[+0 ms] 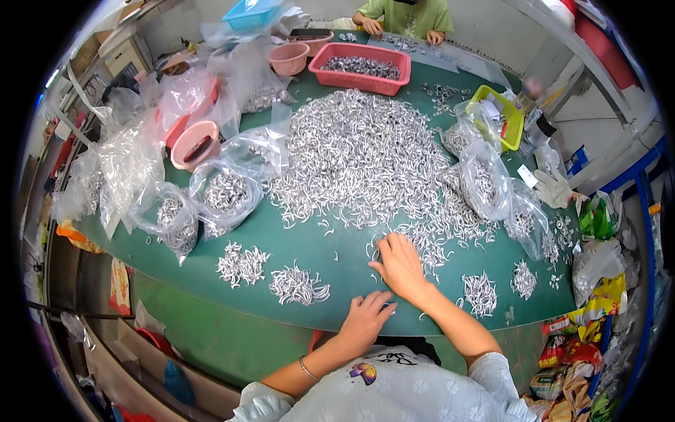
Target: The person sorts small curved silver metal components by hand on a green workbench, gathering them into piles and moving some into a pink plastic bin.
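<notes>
Metal clips (365, 158): heaped mid-table, spilling toward the near edge of the green table (211, 264).
Right hand (399, 266): I saw fingers spread, flat on the pile's fringe.
Left hand (365, 318): fingers apart, resting at the near edge, clasping nothing.

A sorting workshop — metal clips (365, 155) heaped on a green table (316, 246).

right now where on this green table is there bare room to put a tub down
Bare green table lies between the big metal pile and the two small heaps, left of the right hand. Another strip runs below the bags at the near-left edge. The far left and right side are crowded.
</notes>
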Demonstrator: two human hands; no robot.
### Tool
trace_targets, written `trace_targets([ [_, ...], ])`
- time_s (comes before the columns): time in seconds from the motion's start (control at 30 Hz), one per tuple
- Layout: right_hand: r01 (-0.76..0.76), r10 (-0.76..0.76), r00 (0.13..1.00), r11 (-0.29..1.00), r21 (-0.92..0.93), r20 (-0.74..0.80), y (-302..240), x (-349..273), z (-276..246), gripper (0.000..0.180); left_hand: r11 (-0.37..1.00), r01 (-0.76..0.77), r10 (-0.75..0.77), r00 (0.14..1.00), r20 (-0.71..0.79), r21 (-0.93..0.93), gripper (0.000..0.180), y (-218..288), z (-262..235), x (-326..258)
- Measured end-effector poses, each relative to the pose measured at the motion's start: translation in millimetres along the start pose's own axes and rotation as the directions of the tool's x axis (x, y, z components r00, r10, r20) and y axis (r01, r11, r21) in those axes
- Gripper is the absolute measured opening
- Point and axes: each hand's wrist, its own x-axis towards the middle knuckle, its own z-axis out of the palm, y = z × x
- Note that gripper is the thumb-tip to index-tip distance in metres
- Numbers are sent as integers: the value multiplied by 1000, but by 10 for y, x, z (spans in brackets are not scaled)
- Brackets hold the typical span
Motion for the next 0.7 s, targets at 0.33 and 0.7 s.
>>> trace_targets([
  [0.33,-16,-22,991,961,277,135,224,-345,-371,28,986,48,-54,998,-35,-158,34,10,-22,-160],
  [0.7,-14,-19,993,958,286,114,138,-678,-393,15,984,45,-58,996,-70,-170,31,-12,-72,-127],
])
